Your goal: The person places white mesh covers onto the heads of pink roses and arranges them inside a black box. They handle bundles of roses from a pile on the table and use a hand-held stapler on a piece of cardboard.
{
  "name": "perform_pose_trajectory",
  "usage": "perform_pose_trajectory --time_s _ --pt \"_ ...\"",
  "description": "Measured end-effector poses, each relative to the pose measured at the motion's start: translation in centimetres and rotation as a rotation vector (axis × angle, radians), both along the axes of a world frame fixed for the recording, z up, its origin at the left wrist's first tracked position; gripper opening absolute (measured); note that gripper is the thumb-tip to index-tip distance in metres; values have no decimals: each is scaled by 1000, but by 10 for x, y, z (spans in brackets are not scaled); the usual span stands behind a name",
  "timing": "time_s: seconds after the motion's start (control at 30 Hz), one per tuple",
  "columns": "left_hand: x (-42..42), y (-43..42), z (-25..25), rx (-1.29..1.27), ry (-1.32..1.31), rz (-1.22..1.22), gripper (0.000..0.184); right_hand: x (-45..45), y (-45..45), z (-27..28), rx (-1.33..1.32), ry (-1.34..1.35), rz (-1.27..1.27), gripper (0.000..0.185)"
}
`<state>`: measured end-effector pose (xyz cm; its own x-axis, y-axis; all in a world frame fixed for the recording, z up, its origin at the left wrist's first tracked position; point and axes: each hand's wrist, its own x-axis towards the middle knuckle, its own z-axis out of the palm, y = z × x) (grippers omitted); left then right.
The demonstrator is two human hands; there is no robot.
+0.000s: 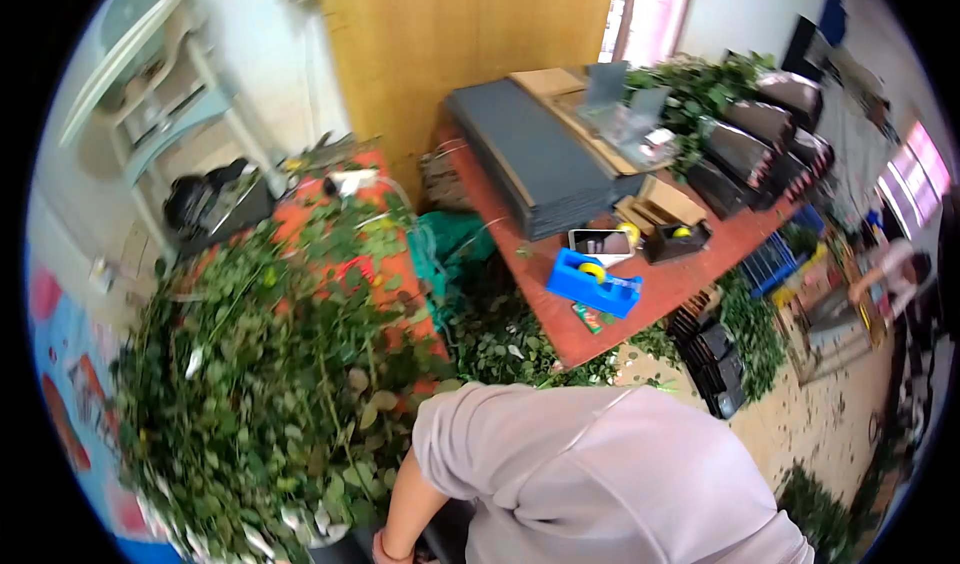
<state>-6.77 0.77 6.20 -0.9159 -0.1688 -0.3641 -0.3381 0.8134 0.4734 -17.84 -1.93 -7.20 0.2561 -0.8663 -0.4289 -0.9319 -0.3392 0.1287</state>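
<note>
Neither my left hand nor my right hand shows in the view. A light grey shirt (620,474) fills the bottom centre, and from its short sleeve a bare forearm (411,504) runs down to a wrist with a reddish band (388,552). The hand beyond that wrist is cut off by the bottom edge, so what it touches is hidden. Dark material lies beside the forearm. Just left of it, a large heap of leafy green stems (290,394) covers most of an orange-red table (400,264). Several white wrapped bits show among the leaves.
A second red table (545,309) holds stacked dark sheets (535,149), a blue tape dispenser (594,284), a phone (601,244) and dark wrapped bundles (745,144). Black trays (712,359) and greenery lie on the floor. Another person (890,269) is at the far right.
</note>
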Motion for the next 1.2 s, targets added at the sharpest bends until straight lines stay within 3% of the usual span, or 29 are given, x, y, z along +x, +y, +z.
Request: perform_pose_trajectory --time_s 0.03,0.1,0.17,0.2,0.23,0.3,0.37,0.43,0.47,0.5,0.53,0.6,0.63,0.67,0.73,0.77,0.83,0.87,0.9,0.97,1.0,1.07,1.13,1.2 --pt "13 -2 0 12 -11 37 58 11 -6 -10 -35 -102 -44 29" --pt "36 0 -3 46 -16 91 59 3 14 47 125 -464 -196 29" --pt "53 8 -11 73 -15 83 60 -8 27 89 265 -557 -266 30" --pt "62 15 -16 75 -10 94 61 -20 36 112 353 -706 -430 32" --pt "62 18 -14 50 -11 116 60 -21 33 93 278 -634 -332 35" --pt "52 23 -13 -25 -4 44 59 -27 47 101 220 -505 -278 39" --pt "42 14 -5 -1 -99 62 59 -39 38 111 173 -330 -33 38" --pt "23 -2 17 71 -333 -29 60 -62 20 157 -67 -418 120 33" --pt "19 -7 18 80 -332 10 60 -81 -3 178 -107 -542 163 31" --pt "17 -10 18 166 -377 -9 62 -103 -28 170 -604 -711 310 26" --pt "15 -16 17 241 -418 -39 63 -125 -61 169 -648 -419 283 29" --pt "23 -27 20 298 -360 77 64 -159 -127 169 -548 -237 164 39" --pt "25 -34 20 352 -293 176 66 -189 -168 106 -762 -95 223 46" --pt "27 -40 15 327 -292 161 66 -195 -182 112 -620 80 173 51" --pt "36 -43 7 338 -296 116 67 -206 -218 83 -662 84 170 38" --pt "27 -47 16 396 -390 120 63 -209 -226 90 -676 77 179 38" --pt "26 -52 11 384 -368 118 60 -208 -236 108 -584 37 232 20" --pt "31 -47 9 384 -342 105 58 -214 -254 111 -693 -78 164 10" --pt "30 -45 13 407 -235 142 54 -220 -260 126 -847 -160 142 9" --pt "24 -47 16 440 -333 163 53 -230 -270 148 -1099 -387 9 25" --pt "23 -47 17 450 -429 133 53 -233 -276 156 -1012 -456 8 35" --pt "30 -46 14 442 -401 162 54 -220 -297 152 -508 -354 25 48" --pt "43 -40 -5 401 -218 150 54 -212 -294 112 -325 -169 40 74" --pt "38 -40 4 404 -271 144 54 -216 -285 95 -348 -96 102 62"
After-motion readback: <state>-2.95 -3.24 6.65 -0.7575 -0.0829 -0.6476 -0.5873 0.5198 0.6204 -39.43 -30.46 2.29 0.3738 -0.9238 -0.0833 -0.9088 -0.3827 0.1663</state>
